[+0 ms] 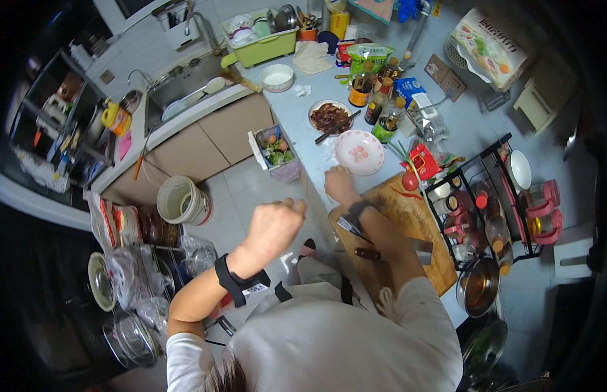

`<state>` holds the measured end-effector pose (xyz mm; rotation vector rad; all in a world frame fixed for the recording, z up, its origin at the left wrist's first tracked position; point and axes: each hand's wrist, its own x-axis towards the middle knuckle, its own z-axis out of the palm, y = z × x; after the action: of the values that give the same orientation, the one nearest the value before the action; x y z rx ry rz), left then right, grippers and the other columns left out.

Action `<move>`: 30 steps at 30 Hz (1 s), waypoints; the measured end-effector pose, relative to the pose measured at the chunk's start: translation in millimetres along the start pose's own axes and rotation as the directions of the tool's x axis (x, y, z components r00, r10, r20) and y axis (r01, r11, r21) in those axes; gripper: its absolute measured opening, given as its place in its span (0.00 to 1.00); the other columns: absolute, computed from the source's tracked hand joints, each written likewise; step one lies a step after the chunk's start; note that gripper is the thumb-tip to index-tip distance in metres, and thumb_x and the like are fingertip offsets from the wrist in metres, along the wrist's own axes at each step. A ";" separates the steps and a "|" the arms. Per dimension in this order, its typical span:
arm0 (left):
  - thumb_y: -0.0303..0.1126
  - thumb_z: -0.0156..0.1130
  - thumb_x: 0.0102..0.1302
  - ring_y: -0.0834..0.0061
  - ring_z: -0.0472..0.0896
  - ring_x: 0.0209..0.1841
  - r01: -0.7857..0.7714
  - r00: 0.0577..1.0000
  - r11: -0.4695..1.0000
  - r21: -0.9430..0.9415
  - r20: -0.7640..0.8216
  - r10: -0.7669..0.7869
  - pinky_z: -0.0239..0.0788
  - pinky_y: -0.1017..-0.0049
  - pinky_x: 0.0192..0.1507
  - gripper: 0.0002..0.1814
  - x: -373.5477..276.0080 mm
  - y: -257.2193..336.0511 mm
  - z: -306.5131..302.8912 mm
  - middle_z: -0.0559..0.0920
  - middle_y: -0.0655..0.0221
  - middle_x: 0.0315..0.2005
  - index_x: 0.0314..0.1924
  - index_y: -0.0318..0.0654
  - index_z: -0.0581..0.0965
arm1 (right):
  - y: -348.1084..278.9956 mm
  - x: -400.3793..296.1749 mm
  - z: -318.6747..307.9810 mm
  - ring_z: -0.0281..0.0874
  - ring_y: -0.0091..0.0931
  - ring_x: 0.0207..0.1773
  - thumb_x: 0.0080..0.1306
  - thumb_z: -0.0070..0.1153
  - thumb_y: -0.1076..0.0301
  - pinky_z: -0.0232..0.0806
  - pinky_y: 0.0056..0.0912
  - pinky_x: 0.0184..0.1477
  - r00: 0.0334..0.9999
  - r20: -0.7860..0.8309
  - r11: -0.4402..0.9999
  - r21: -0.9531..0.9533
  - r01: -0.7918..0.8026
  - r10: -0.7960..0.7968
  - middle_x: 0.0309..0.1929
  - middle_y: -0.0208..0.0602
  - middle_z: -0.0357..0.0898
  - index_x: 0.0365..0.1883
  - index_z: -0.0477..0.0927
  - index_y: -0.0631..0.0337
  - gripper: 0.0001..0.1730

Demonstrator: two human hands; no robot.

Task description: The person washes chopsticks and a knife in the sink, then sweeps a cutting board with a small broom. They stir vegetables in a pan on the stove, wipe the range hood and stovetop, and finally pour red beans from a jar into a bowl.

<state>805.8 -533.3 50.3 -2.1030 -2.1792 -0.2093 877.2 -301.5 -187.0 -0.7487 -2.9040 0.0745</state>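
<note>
My left hand [276, 223] is raised over the floor with its fingers curled. Its palm side is hidden, and nothing shows in it. On the counter, my right hand [340, 185] rests with bent fingers just below a pink-patterned white plate [359, 153]; what lies under the fingers is hidden. My right forearm passes above a wooden cutting board [396, 215]. A cleaver [423, 251] with a dark handle lies on that board, partly covered by the arm. Red strips [405, 192] lie at its far end. Beyond the plate is a dish of browned food [329, 117] with chopsticks [338, 126] across it.
Sauce bottles [377, 103] stand behind the plate. A tomato [410, 181] sits beside the board, near a black spice rack [472, 210]. A waste bin [279, 152] hangs at the counter's edge. A bucket [183, 201] stands on the floor below the sink [186, 88].
</note>
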 end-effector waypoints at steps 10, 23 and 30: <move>0.38 0.62 0.56 0.61 0.80 0.30 0.228 0.952 0.971 -0.071 0.226 -0.207 0.71 0.64 0.29 0.13 82.0 -116.9 93.2 0.79 0.63 0.27 0.40 0.41 0.79 | 57.5 110.4 71.6 0.70 0.34 0.50 0.59 0.48 0.68 0.47 0.49 0.66 0.990 0.116 0.907 -0.403 0.123 -0.082 0.34 0.33 0.81 0.32 0.84 0.56 0.12; 0.26 0.55 0.52 0.49 0.78 0.39 0.200 0.980 0.904 -0.378 0.085 -0.181 0.72 0.58 0.40 0.22 250.0 -259.3 241.3 0.76 0.47 0.40 0.50 0.35 0.72 | 54.0 58.1 10.2 0.72 0.32 0.32 0.54 0.56 0.74 0.64 0.34 0.39 0.892 -0.349 0.774 0.633 -0.001 0.287 0.29 0.37 0.77 0.36 0.80 0.58 0.10; 0.23 0.53 0.53 0.40 0.69 0.53 0.107 0.993 0.916 -0.386 0.001 -0.116 0.66 0.56 0.54 0.30 376.1 -303.4 336.9 0.63 0.41 0.58 0.60 0.39 0.64 | 29.3 30.4 -22.3 0.67 0.13 0.28 0.62 0.54 0.76 0.60 0.15 0.28 0.506 0.219 -0.080 0.956 -0.282 0.834 0.28 0.21 0.74 0.43 0.80 0.61 0.11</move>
<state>495.1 -115.2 -224.9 -2.1397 -2.4080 -0.7252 868.2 -260.9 -163.6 -1.3770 -1.1957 1.4070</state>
